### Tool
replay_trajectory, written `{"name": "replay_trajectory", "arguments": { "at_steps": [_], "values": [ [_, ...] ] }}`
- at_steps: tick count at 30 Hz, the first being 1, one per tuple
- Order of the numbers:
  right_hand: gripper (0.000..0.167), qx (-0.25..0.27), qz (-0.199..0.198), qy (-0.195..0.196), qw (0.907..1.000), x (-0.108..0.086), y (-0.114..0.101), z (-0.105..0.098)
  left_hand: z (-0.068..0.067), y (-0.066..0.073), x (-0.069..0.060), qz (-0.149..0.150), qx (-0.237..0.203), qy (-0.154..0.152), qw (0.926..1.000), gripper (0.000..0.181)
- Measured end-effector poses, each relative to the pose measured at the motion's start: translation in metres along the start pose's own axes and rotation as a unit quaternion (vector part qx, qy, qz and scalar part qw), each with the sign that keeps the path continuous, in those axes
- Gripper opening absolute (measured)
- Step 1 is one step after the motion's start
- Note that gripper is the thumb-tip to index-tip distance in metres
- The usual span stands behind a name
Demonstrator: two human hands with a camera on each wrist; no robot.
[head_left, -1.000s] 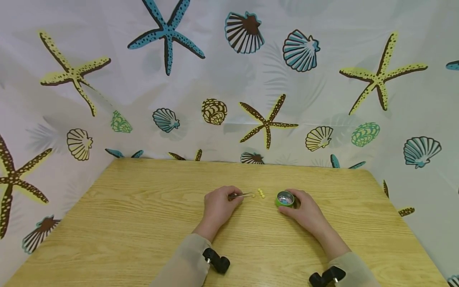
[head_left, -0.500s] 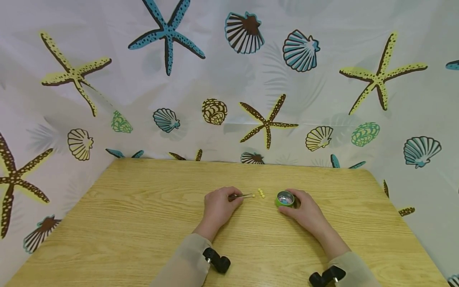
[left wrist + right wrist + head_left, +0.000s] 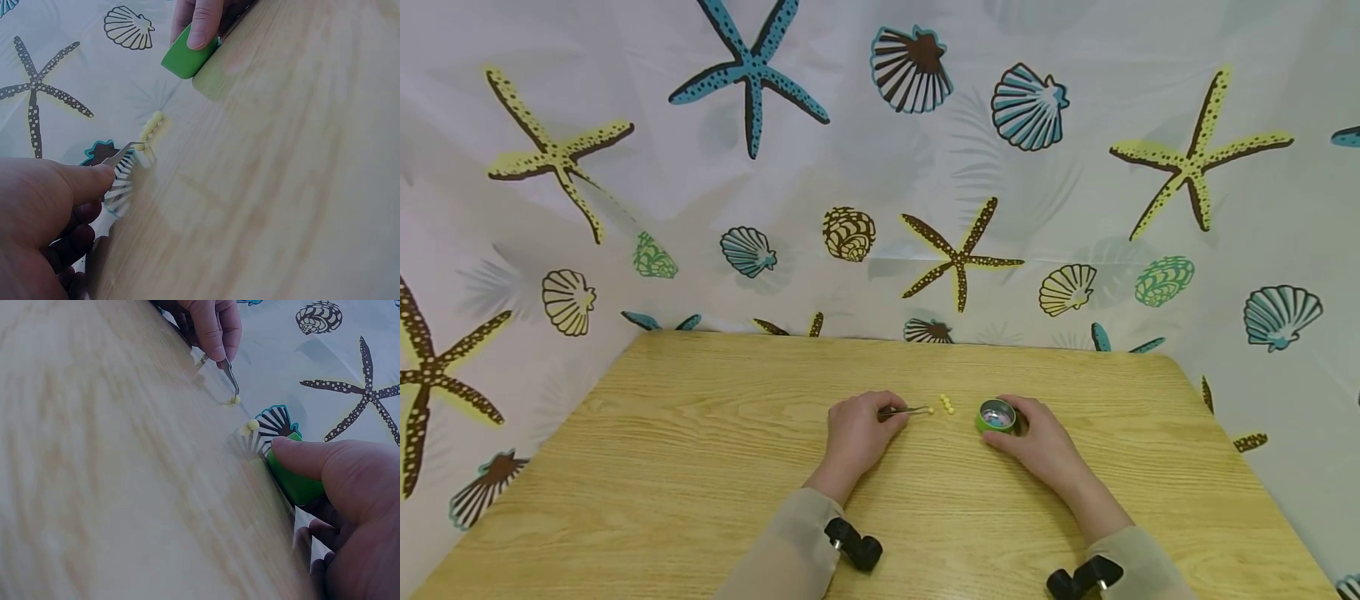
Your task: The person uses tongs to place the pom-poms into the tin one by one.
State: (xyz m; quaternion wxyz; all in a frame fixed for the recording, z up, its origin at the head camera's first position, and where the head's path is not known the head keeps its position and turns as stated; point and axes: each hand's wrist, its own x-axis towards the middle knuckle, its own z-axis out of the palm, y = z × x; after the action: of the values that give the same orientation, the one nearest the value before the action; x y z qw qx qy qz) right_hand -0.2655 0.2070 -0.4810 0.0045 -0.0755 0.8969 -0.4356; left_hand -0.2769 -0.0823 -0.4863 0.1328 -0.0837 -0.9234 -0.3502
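Observation:
In the head view my left hand (image 3: 857, 433) pinches metal tweezers (image 3: 913, 410) between thumb and fingers. Their bent tips meet at a small yellow bead (image 3: 931, 410) low over the table; whether it touches the wood I cannot tell. Just right of it lies a short row of several yellow beads (image 3: 946, 404). My right hand (image 3: 1045, 437) grips a small round green tin (image 3: 991, 429), thumb in front and fingers behind. The tin is upright and uncovered, with bluish and pinkish shapes inside, too small to identify. Its green side (image 3: 187, 59) also shows in the left wrist view.
All of this rests on a light wooden table (image 3: 700, 433). Behind it hangs a white cloth (image 3: 820, 167) printed with starfish and shells. A black camera mount (image 3: 853, 546) sits on the left sleeve, another mount (image 3: 1084, 577) on the right.
The tweezers' tips have drawn closer together and shifted slightly onto the single bead. My right hand and the tin have stayed where they were.

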Motion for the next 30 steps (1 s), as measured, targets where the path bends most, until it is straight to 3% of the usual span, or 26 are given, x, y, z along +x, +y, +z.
{"name": "replay_trajectory", "arguments": {
  "at_steps": [7,16,30],
  "values": [
    [0.07,-0.001,0.001,0.0,1.0,0.001,0.001,0.0,0.0,0.001,0.001,-0.005,-0.004,0.0,1.0,0.005],
    [0.071,-0.002,-0.001,-0.001,1.0,0.001,0.002,0.0,-0.005,0.012,0.003,0.025,-0.009,0.021,0.9994,0.009],
    [0.068,-0.001,-0.003,0.002,1.0,0.001,0.002,0.0,0.01,0.048,0.009,0.05,-0.041,0.007,0.9979,0.007]
  ]
}}
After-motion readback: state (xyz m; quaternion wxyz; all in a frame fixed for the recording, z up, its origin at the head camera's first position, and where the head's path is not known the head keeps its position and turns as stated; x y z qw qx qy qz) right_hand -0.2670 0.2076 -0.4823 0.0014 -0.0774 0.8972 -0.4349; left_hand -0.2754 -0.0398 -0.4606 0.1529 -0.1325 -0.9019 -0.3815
